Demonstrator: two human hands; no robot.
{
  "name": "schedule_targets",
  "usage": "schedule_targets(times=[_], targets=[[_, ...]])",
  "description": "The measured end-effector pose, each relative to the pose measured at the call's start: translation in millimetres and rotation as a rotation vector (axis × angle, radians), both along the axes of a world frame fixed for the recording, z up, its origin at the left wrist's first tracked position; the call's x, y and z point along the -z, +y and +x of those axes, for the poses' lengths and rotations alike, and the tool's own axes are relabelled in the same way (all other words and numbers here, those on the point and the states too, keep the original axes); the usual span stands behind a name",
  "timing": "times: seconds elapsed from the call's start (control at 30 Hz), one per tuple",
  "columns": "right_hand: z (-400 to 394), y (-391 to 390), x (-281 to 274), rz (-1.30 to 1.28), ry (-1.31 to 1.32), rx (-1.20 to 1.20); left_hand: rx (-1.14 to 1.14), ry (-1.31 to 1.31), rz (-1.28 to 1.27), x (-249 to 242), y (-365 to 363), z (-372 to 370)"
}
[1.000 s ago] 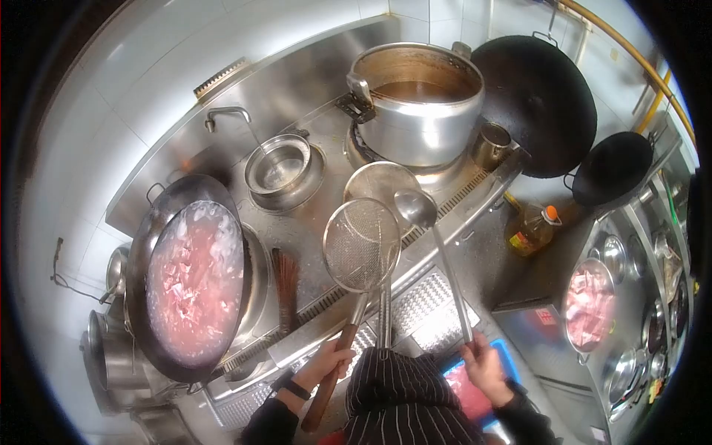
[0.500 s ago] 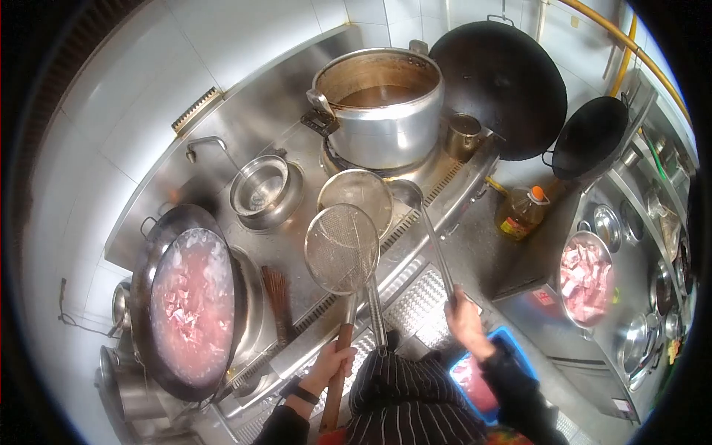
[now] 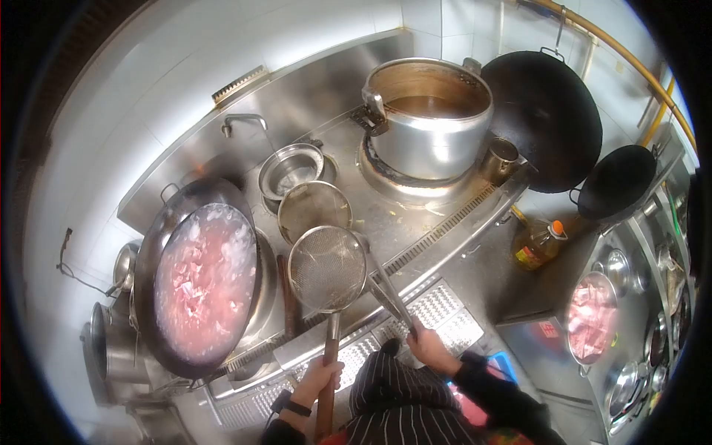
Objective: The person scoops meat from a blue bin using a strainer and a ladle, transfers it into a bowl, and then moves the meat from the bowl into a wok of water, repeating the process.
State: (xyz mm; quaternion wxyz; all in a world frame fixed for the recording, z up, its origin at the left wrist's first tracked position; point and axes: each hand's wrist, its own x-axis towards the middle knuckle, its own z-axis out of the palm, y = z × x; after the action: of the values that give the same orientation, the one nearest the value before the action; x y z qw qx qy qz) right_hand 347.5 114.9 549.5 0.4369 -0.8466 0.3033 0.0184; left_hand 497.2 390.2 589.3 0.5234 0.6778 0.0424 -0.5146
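Head view shows the left hand (image 3: pixel 320 377) gripping a strainer (image 3: pixel 327 268) and the right hand (image 3: pixel 428 346) gripping a ladle (image 3: pixel 380 280), both pointing away over the bench (image 3: pixel 415 222).

A big wok (image 3: pixel 196 285) full of pink meat in foamy water sits at the left. A tall metal pot (image 3: pixel 430 119) with brown liquid stands far on the stove, and a small metal cup (image 3: pixel 502 159) is just beside it at the right. Two black woks (image 3: pixel 545 115) lean against the far right wall. An oil bottle (image 3: pixel 540 245) lies below them. A small bowl (image 3: pixel 291 167) stands under the tap (image 3: pixel 245 120).
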Motion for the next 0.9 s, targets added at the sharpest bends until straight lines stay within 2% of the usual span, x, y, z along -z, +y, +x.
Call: schedule_targets(times=[0.17,0.3,0.37,0.43,0.5,0.53,0.57,0.63,0.67,0.7,0.73,0.77,0.8,0.83,0.87,0.9], targets=[[-19.4,26.7,5.1,0.109,-0.018,-0.031,-0.023,-0.013,0.005,-13.0,10.4,-6.8],[-33.5,17.1,-5.3,0.138,-0.043,-0.08,0.035,-0.04,-0.019,-26.3,13.3,-9.3],[-40.3,8.7,-13.2,0.169,0.034,-0.084,0.017,-0.085,0.025,-38.6,7.3,-8.2],[-57.0,12.3,-10.3,0.147,-0.035,-0.017,0.069,-0.144,0.024,-52.2,0.7,-10.5],[-78.4,13.6,-31.1,0.203,-0.114,0.209,0.118,-0.367,0.051,-61.9,-15.9,-18.2],[-90.4,11.4,-40.3,0.254,-0.067,0.313,0.04,-0.273,-0.083,-61.4,-21.9,-22.5],[-102.0,8.5,-44.9,0.255,-0.068,0.372,0.1,-0.265,-0.087,-61.6,-25.7,-23.5],[-133.9,4.3,-52.9,0.323,-0.069,0.481,-0.013,0.201,-0.256,-61.6,-41.3,-19.4],[-149.3,6.8,-56.2,0.365,-0.172,0.59,0.07,0.212,-0.254,-62.2,-56.8,-25.6],[-161.0,3.8,-94.2,0.546,-0.081,0.713,0.155,0.17,-0.248,-46.5,-64.7,-26.1],[-179.5,2.2,-112.2,0.6,-0.096,0.783,0.291,0.213,-0.251,-29.7,-69.4,-14.1],[-199.8,8.5,-120.2,0.653,-0.121,0.855,0.387,0.07,-0.124,-62.6,-98.8,-38.5],[-219.9,19.4,-118.8,0.665,-0.199,0.935,0.351,0.114,-0.033,-85.8,-122.9,-59.1],[-238.5,32.0,-117.9,0.675,-0.273,1.004,0.526,0.119,-0.052,-74.3,-133.6,-59.1],[-261.6,37.3,-139.2,0.689,-0.21,1.067,0.68,0.127,-0.072,-62.3,-140.9,-61.1],[-280.2,56.6,-132.3,0.724,-0.278,1.138,0.793,0.153,-0.06,-65.2,-159.1,-73.0]])
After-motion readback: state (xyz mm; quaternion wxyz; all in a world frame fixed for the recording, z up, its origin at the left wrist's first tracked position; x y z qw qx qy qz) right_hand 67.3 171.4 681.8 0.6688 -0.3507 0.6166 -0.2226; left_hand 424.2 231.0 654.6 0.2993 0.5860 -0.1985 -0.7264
